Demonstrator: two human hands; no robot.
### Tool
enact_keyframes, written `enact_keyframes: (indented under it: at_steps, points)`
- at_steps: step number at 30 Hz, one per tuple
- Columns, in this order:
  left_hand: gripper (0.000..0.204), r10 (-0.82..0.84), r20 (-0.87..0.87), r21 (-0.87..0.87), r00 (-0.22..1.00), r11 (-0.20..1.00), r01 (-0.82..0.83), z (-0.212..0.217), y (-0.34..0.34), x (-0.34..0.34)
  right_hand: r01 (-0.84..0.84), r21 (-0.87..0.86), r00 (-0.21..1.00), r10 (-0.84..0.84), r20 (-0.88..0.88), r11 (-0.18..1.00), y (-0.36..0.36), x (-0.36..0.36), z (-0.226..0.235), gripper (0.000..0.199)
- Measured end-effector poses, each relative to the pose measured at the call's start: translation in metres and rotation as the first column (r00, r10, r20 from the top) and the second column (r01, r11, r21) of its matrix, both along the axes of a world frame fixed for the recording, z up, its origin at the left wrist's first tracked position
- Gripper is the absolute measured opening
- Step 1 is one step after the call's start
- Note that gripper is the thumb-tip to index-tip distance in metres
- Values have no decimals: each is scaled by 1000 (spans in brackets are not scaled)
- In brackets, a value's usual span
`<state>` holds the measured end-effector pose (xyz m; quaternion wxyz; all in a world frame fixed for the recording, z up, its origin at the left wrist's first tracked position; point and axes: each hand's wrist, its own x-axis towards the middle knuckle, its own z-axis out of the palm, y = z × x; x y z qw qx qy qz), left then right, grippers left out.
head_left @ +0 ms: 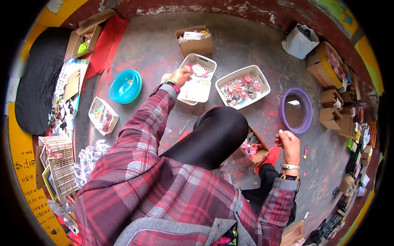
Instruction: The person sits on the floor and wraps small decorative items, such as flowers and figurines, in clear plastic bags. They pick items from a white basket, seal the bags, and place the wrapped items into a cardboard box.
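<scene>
My left hand [180, 76] reaches over the near-left rim of a white plastic basket [213, 70] at the far middle. Its fingers are drawn together beside pink and white small pieces [200, 70] in the basket; what they hold, if anything, is too small to name. My right hand [289, 144] is raised at the right, above the floor and near a purple-rimmed round basin [308, 116]. Its fingers are curled in a pinch, and I cannot make out anything in them. A second white basket [266, 92] holds small clear packets with red and pink pieces.
An open cardboard box [204, 46] stands behind the baskets. Turquoise basins [137, 88] and a small white basket [116, 119] are at the left. By my red shoe [269, 158] sits a carton [259, 155] of colourful pieces. Cardboard boxes [329, 119] line the right wall.
</scene>
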<state>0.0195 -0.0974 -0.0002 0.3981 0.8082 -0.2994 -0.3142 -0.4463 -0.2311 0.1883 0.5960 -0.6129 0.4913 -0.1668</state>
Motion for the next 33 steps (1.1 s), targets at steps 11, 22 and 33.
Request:
enact_keyframes:
  at_steps: [11, 22, 33]
  points:
    - [11, -665, 543, -166, 513, 514, 842, 271, -81, -170, 131, -598, 972, 17, 235, 791, 31, 8, 47, 29]
    - [16, -810, 175, -270, 560, 508, 818, 266, -95, -304, 246, -354, 956, -165, 244, 902, 31, -29, 58, 13]
    - [15, -582, -693, -473, 424, 812, 341, 233, -102, -317, 420, 31, 826, -396, 401, 907, 14, -38, 47, 18]
